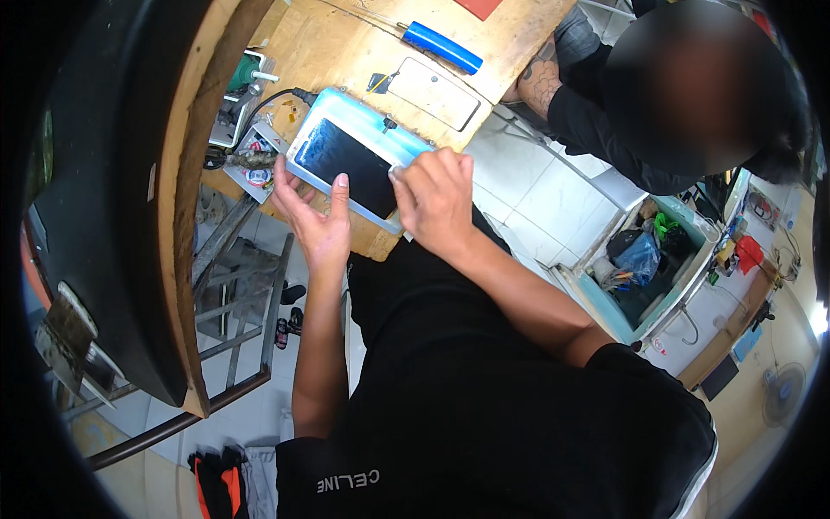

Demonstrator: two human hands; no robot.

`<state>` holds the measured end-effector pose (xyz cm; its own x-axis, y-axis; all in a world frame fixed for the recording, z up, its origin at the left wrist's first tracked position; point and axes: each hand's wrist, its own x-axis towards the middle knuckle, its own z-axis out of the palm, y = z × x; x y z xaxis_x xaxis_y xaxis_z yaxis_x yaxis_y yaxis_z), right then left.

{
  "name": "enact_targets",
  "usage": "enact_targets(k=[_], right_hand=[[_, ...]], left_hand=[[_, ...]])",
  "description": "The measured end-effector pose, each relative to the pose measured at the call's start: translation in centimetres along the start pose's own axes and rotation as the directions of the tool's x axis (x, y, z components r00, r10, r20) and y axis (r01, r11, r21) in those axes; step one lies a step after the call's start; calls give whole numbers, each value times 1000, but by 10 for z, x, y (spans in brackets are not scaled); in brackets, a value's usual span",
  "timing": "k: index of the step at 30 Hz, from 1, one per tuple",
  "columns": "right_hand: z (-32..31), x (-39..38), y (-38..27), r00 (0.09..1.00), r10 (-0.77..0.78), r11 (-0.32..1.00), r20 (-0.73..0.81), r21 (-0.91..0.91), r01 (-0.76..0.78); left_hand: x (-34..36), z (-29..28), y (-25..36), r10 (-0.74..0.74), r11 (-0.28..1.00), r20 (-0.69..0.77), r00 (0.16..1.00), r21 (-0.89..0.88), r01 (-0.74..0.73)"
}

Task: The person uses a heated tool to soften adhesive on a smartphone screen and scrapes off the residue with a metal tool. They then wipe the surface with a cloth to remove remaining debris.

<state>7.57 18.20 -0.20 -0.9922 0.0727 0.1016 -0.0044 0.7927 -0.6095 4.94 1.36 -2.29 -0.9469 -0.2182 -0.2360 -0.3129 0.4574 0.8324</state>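
A phone screen (341,164), dark and glossy, lies on a flat light-blue and white box-shaped device (333,99) at the near edge of the wooden table. My left hand (316,221) is at the screen's near-left side, fingers spread along the device's edge and the thumb up against the screen's near edge. At the screen's right end is my right hand (437,195), its fingers curled into a pinch over the corner. What is between those fingertips, if anything, is hidden. A black knob (389,124) sits on the device beyond the screen.
Farther back on the table (337,43) lie a blue cylinder (443,47), a thin phone-shaped frame (434,93) and a red flat piece (478,7). A black cable (268,102) runs to the device. Another person (596,112) sits at the right, beyond a cluttered glass-sided case (648,259).
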Motion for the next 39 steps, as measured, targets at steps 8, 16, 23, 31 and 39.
enact_targets(k=[8, 16, 23, 31, 39], right_hand=[[-7, 2, 1, 987, -161, 986, 3, 39, 161], [4, -21, -2, 954, -282, 957, 98, 106, 271], [11, -16, 0, 982, -170, 982, 77, 95, 162], [-2, -48, -9, 984, -172, 974, 50, 160, 162], [-19, 6, 24, 987, -110, 993, -121, -53, 104]], left_hand=[[0, 1, 4, -10, 1000, 9, 1000, 11, 10], [0, 4, 2, -30, 999, 7, 1000, -33, 30], [-1, 5, -1, -56, 996, 10, 998, -73, 56], [-3, 4, -2, -83, 991, 24, 996, -99, 85], [-16, 3, -1, -124, 992, 57, 991, -11, 125]])
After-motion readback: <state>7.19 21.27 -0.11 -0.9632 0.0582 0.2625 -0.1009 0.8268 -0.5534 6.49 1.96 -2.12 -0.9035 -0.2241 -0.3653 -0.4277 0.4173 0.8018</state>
